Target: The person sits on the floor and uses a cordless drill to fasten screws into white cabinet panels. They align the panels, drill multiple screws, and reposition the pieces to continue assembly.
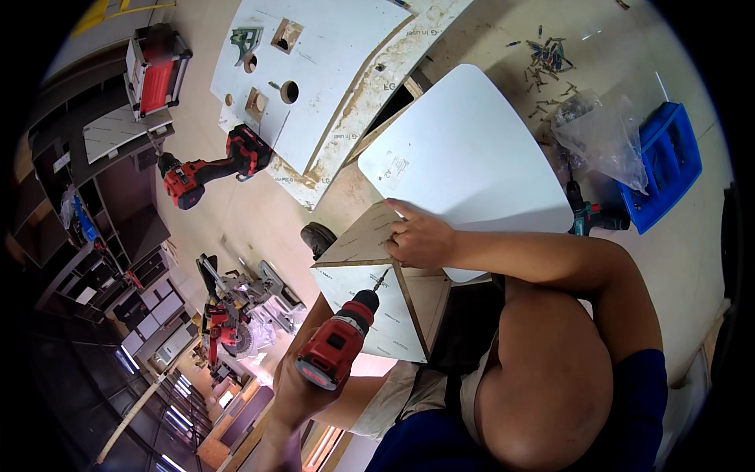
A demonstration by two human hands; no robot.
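Note:
My left hand (295,393) is wrapped round a red and black cordless drill (338,342), seen from its back end. The drill's thin bit points up and right, its tip at the edge of a white-faced board (366,303). That board meets a second, brownish board (354,237) along a corner, forming part of a box-like piece in front of my legs. My right hand (421,238) grips this piece near the corner, index finger stretched along the brownish board and the other fingers curled at its edge. Whether the bit is turning, I cannot tell.
A white rounded panel (472,149) lies beyond my right forearm. Farther off are scattered screws (550,59), a plastic bag (602,130), a blue tray (686,149) and a green drill (582,214). Left: another red drill (189,182), a large holed board (330,55), a mitre saw (236,326).

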